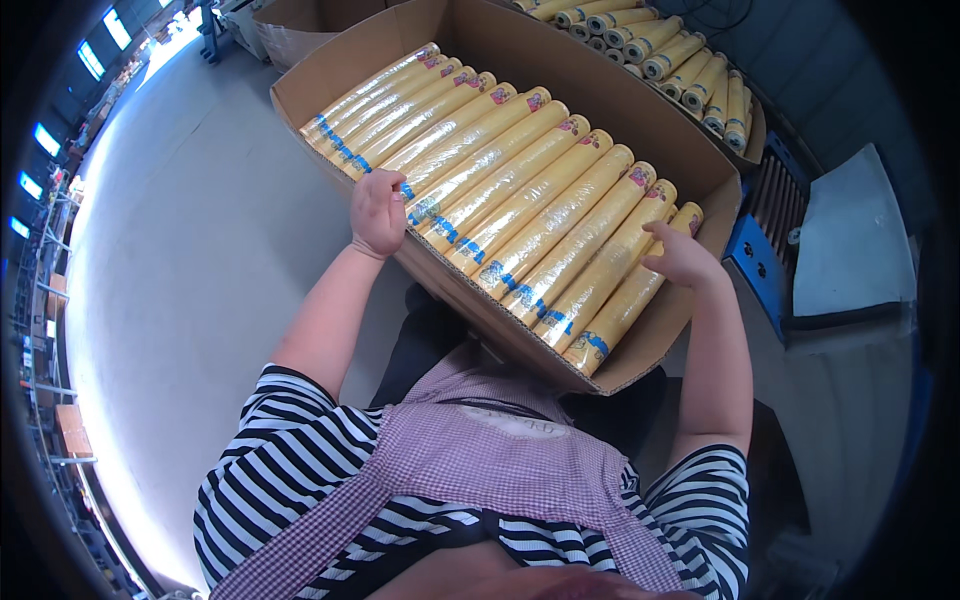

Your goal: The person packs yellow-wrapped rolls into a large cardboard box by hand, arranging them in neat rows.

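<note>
Nearest, the rim of an open cardboard box [450,285] is met by the left hand [379,213], its fingers curled; whether the cardboard is gripped cannot be told. The right hand [684,254] is placed over the right end of the row, digits bent and partly spread; any grip is hidden. Inside, film-wrapped yellow rolls [535,195] are laid side by side. Should the end roll be pushed sideways too hard, neighbours could be forced up or film creased. Beyond, more rolls [660,60] are stacked.

Upper centre: yellow tubes [535,200] with blue and pink markings, brown carton [640,125]. Lower centre: black-and-white striped shirt [280,440], purple-and-white checked apron [480,465]. Left: grey floor [220,230].
</note>
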{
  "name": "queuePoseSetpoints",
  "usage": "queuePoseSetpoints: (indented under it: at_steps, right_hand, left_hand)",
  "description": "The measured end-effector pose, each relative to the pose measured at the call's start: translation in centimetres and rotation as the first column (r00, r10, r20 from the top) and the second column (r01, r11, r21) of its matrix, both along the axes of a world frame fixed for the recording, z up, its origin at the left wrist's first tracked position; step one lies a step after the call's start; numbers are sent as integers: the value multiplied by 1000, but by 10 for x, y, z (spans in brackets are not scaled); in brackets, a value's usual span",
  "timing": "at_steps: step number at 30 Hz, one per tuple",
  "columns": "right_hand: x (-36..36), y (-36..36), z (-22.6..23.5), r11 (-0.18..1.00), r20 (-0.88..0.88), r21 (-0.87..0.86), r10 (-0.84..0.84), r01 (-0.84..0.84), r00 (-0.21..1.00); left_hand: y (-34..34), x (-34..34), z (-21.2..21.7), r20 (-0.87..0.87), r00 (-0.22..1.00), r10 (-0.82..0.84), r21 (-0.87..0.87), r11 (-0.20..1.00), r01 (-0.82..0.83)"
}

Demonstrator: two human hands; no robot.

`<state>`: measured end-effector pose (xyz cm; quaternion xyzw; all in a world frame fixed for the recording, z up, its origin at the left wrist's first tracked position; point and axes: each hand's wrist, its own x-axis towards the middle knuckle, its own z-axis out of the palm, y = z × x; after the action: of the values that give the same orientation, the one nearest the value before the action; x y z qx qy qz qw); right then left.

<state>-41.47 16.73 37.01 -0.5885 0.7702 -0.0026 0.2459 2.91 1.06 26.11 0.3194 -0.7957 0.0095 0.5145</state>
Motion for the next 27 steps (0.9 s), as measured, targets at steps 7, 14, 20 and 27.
queuePoseSetpoints:
  at_steps: [7,14,20,27]
  right_hand:
    - [1,52,-37,946,-210,-283,-222,158,952]
    - [-3,51,-47,948,-242,-279,-226,156,944]
    - [-4,51,-44,943,-200,-288,-229,166,953]
    - [-127,-6,-12,609,167,-750,-202,257,965]
  left_hand:
    - [-3,-2,26,350,937,2,357,924,-135]
    - [2,-43,60,694,707,135,518,588,-621]
    - [0,-58,63,849,529,-1,444,545,-711]
    - [5,-57,72,861,502,-80,447,591,-672]
